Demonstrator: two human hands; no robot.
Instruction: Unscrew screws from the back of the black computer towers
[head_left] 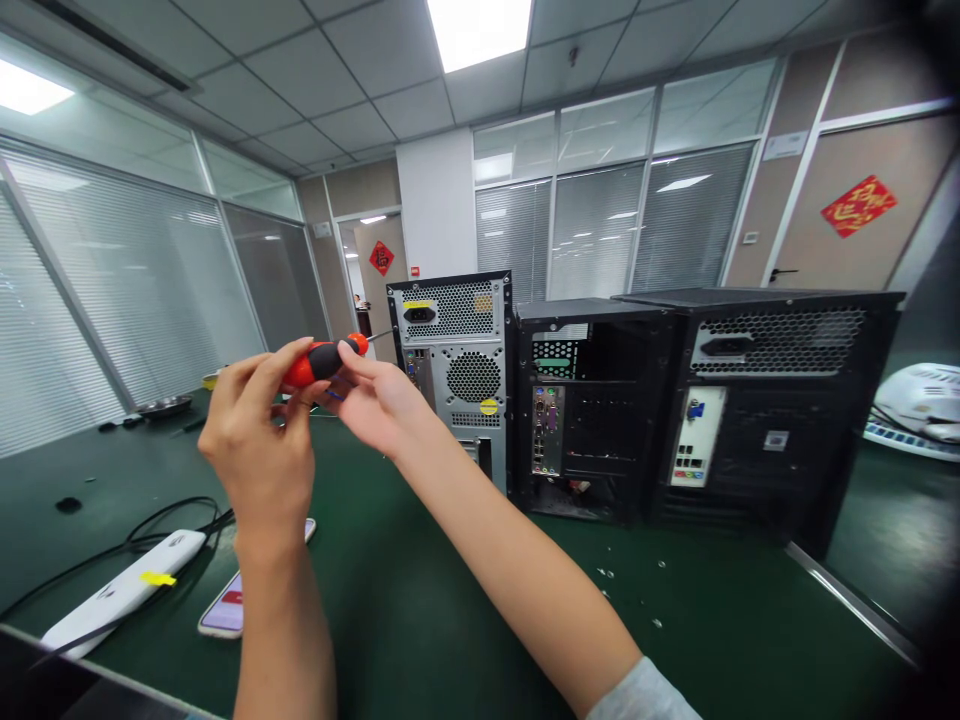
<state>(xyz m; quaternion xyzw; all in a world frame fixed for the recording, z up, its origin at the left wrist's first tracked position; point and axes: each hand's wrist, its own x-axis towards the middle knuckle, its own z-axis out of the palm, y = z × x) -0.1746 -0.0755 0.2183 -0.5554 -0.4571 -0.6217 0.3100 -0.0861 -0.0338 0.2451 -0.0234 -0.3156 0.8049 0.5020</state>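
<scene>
A red and black screwdriver is held up in front of me, its thin shaft running to the upper left edge of the computer case with a silver back. My left hand is closed with its fingers round the rear of the handle. Closed too, my right hand has its thumb against the front part of the handle; its other fingers are partly hidden. Where the tip meets the case is too small to make out.
A black tower with an open bay and another black tower stand to the right. Several small screws lie on the green table. A phone and a white power strip with cables are at left.
</scene>
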